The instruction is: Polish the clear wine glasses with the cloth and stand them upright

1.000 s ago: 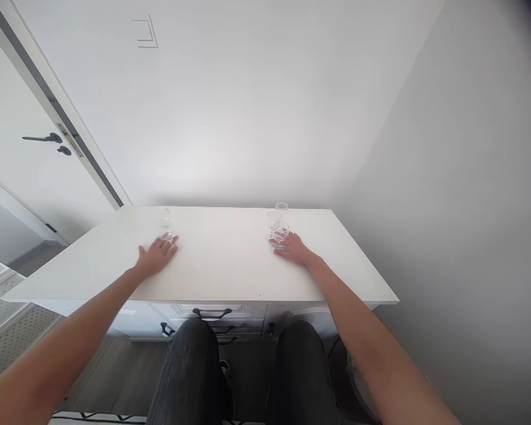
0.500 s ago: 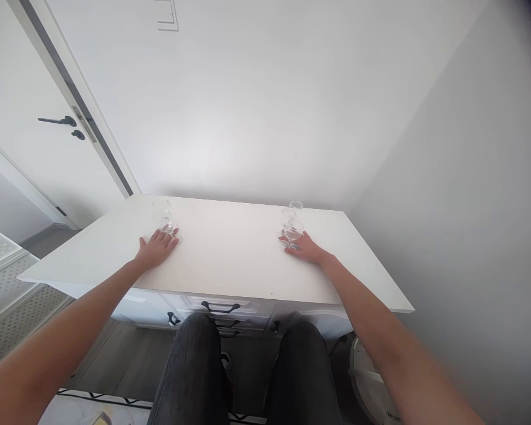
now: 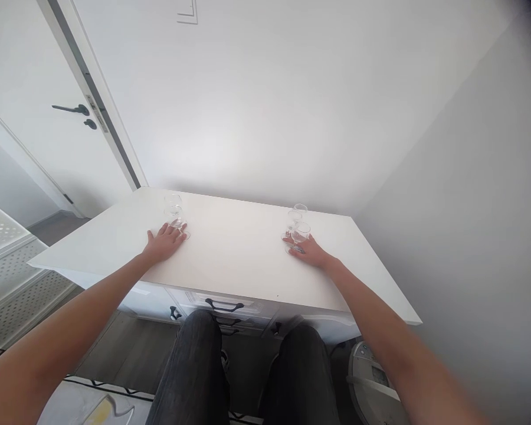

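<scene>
Moved: view only.
Left hand [image 3: 163,243]: flat, open, touching clear stemmed glass [image 3: 175,216].
Right hand [image 3: 312,252]: flat, open, touching glass cluster [image 3: 299,229].
Room: bare tabletop [image 3: 236,248] between.

The head-worn camera looked forward and down over the seated person's dark-trousered knees [image 3: 248,378], facing a plain white wall [image 3: 265,106]. The white rectangular cabinet top [image 3: 239,260] lay at arm's length, where the left hand [image 3: 163,243] and right hand [image 3: 312,254] reached it mid-frame.
</scene>
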The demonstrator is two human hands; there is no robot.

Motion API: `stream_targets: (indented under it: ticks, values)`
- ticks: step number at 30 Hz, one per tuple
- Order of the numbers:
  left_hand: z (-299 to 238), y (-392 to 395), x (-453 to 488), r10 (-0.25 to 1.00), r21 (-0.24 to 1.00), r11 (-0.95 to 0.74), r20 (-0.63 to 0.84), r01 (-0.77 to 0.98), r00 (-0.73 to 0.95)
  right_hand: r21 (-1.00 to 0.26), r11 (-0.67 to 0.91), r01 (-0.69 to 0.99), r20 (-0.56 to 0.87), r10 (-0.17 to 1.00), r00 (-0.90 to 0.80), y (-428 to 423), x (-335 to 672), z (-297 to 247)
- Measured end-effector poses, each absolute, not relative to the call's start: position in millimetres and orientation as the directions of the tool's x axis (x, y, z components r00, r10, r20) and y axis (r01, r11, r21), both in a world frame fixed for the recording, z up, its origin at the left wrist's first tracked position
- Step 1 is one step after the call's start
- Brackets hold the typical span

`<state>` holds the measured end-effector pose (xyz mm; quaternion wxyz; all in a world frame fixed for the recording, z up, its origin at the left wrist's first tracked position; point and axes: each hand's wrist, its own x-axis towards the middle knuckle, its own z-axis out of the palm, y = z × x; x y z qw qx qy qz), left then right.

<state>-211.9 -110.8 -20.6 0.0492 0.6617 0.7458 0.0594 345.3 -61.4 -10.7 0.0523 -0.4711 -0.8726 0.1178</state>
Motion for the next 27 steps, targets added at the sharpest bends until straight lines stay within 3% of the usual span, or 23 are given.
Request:
stream_targets:
  ticks: [3,11,20,27]
  values:
    - [-20.9,-111.4,-211.3,0.994,0.132,0.106,0.001,0.986,-0.107,-0.331,0.545,0.770,-0.039,0.807,-0.589,-62.3,328.6,-13.4]
    - [-23.7,-112.7,-213.3,0.997,0.156,0.075,-0.025,0.985,-0.072,-0.370,0.636,0.677,-0.025,0.721,-0.692,-68.7,216.7,-20.2]
    - [-28.9,-114.3,-215.1,0.995,0.251,0.086,0.022,0.964,-0.095,-0.416,0.684,0.599,0.039,0.671,-0.740,-78.0,51.0,-15.9]
    - [-27.8,-113.3,-220.3,0.990,0.341,0.117,0.034,0.933,-0.137,-0.432,0.702,0.567,0.099,0.661,-0.744,-86.9,-1.1,-15.1]
